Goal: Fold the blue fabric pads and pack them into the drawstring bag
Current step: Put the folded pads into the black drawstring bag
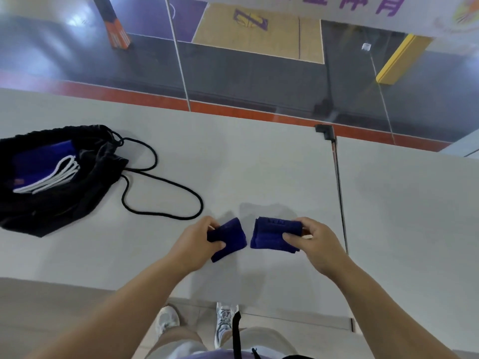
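Bag point(51, 182) left on table point(259, 161) — two pads point(229, 238) right, side by side.

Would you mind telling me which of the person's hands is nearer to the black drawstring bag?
Left. The left hand holds a blue pad just right of the drawstring bag's cord loop; the right hand, holding the other pad, is farther right, beyond the left hand.

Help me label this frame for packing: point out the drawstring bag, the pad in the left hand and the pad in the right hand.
drawstring bag point(85, 193): head view, black side fabric.
left pad point(233, 235): head view, exposed middle.
right pad point(269, 234): head view, folded top face.
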Demonstrator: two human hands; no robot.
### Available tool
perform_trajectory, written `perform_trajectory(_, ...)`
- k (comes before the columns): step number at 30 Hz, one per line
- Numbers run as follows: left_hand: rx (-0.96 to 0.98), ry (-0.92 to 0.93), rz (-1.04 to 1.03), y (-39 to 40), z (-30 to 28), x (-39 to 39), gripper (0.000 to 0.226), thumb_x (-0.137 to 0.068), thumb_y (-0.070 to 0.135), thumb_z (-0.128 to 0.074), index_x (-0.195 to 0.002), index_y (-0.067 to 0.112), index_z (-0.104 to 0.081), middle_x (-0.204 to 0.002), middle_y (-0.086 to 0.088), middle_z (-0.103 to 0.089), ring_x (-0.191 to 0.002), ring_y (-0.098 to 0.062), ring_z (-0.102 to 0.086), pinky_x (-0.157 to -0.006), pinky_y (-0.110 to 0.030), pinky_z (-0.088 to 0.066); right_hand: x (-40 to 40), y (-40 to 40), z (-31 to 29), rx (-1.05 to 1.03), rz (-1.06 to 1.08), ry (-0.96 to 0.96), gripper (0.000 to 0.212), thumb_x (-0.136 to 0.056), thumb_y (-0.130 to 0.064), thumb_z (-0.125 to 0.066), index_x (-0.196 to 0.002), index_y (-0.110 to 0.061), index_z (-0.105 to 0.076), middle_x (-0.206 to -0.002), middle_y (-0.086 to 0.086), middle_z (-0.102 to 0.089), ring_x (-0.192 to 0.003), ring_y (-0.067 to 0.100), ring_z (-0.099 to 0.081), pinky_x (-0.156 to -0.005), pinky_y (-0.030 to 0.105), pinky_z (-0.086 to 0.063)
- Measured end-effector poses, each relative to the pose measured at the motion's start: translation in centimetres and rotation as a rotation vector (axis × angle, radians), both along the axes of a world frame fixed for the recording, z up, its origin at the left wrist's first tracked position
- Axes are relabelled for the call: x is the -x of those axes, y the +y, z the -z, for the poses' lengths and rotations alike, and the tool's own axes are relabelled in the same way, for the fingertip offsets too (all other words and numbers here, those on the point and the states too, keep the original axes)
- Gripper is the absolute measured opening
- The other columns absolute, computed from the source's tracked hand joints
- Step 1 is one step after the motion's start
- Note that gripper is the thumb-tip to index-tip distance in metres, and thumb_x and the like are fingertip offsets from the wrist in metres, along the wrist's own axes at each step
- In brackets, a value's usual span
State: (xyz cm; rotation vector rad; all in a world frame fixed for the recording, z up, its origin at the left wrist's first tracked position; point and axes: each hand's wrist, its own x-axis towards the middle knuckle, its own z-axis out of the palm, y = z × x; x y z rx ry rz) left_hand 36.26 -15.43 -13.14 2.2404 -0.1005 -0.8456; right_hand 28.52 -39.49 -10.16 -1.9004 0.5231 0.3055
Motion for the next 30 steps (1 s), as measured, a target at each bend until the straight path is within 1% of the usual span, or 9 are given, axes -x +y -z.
perform_trajectory(4,0.055,-0.093,-0.101,1.6,-1.6,-0.8,0.021,-0.080,0.012,-0.068,-0.093,0.025,-0.057,-0.090,0.006,-0.066,-0.082,-0.012,-0.062,-0.067,-0.023,-0.049,-2.0,2.0,-1.1,0.002,-0.348,-0.015,0.016,-0.084,-0.016,-0.069,-0.090,-0.030,-0.066,-0.117,-0.012,-0.054,-0.104,0.011,-0.056,-0.089,0.032,-0.049)
perform_trajectory(6,0.092,-0.136,-0.134,2.2,-2.6,-1.0,0.022,-0.080,0.009,-0.068,-0.093,0.024,-0.057,-0.089,0.007,-0.067,-0.082,-0.010,-0.062,-0.066,-0.020,-0.047,-3.3,3.4,-1.5,0.053,-0.485,-0.056,0.016,-0.083,-0.021,-0.070,-0.089,-0.035,-0.066,-0.133,-0.020,-0.041,-0.123,0.005,-0.039,-0.099,0.028,-0.039)
perform_trajectory(9,0.151,-0.188,-0.134,3.0,-3.8,-1.1,0.022,-0.080,0.006,-0.067,-0.091,0.023,-0.059,-0.085,0.005,-0.069,-0.075,-0.008,-0.063,-0.064,-0.016,-0.048,-5.2,5.7,-1.9,0.117,-0.629,-0.133,0.017,-0.082,-0.021,-0.071,-0.092,-0.033,-0.065,-0.141,-0.025,-0.030,-0.131,-0.003,-0.020,-0.103,0.021,-0.027)
perform_trajectory(12,0.192,-0.231,-0.135,4.0,-4.8,-1.4,0.023,-0.080,0.005,-0.065,-0.088,0.026,-0.059,-0.085,0.006,-0.069,-0.076,-0.007,-0.062,-0.068,-0.021,-0.052,-6.7,7.7,-2.0,0.148,-0.699,-0.203,0.021,-0.081,-0.017,-0.070,-0.101,-0.024,-0.067,-0.136,-0.023,-0.036,-0.128,-0.003,-0.028,-0.098,0.009,-0.026)
perform_trajectory(15,0.209,-0.212,-0.127,5.9,-5.3,-2.0,0.027,-0.082,0.006,-0.064,-0.091,0.031,-0.061,-0.091,0.009,-0.069,-0.087,-0.007,-0.064,-0.078,-0.026,-0.054,-7.9,9.2,-1.9,0.127,-0.713,-0.240,0.021,-0.081,-0.017,-0.069,-0.101,-0.022,-0.067,-0.124,-0.022,-0.051,-0.114,0.000,-0.048,-0.095,0.020,-0.045)
perform_trajectory(17,0.218,-0.176,-0.096,7.5,-5.4,-2.5,0.029,-0.084,0.006,-0.062,-0.098,0.031,-0.064,-0.095,0.012,-0.069,-0.093,-0.003,-0.064,-0.083,-0.025,-0.054,-8.5,10.2,-2.0,0.153,-0.725,-0.255,0.019,-0.081,-0.019,-0.068,-0.099,-0.024,-0.066,-0.116,-0.022,-0.054,-0.106,0.003,-0.054,-0.088,0.025,-0.051)
perform_trajectory(20,0.188,-0.153,-0.082,9.7,-5.3,-3.6,0.026,-0.087,0.010,-0.061,-0.103,0.031,-0.065,-0.100,0.014,-0.069,-0.094,-0.001,-0.064,-0.085,-0.023,-0.052,-9.9,11.8,-2.2,0.265,-0.749,-0.307,0.015,-0.081,-0.025,-0.067,-0.095,-0.024,-0.063,-0.106,-0.017,-0.057,-0.097,0.006,-0.055,-0.080,0.024,-0.051)
perform_trajectory(24,0.102,-0.119,-0.155,13.4,-4.9,-5.7,0.016,-0.089,0.023,-0.062,-0.104,0.029,-0.064,-0.099,0.014,-0.067,-0.091,-0.008,-0.064,-0.075,-0.019,-0.049,-12.8,14.5,-2.7,0.408,-0.767,-0.358,0.013,-0.080,-0.030,-0.063,-0.092,-0.026,-0.059,-0.096,-0.015,-0.055,-0.089,0.006,-0.053,-0.074,0.022,-0.048)
perform_trajectory(30,-0.060,-0.167,-0.089,21.7,-5.2,-9.9,0.014,-0.087,0.032,-0.063,-0.101,0.028,-0.065,-0.089,0.018,-0.062,-0.084,-0.004,-0.062,-0.082,-0.026,-0.054,-18.6,19.7,-3.7,0.556,-0.701,-0.400,0.013,-0.077,-0.029,-0.063,-0.090,-0.027,-0.058,-0.095,-0.014,-0.054,-0.089,0.009,-0.051,-0.073,0.026,-0.048)
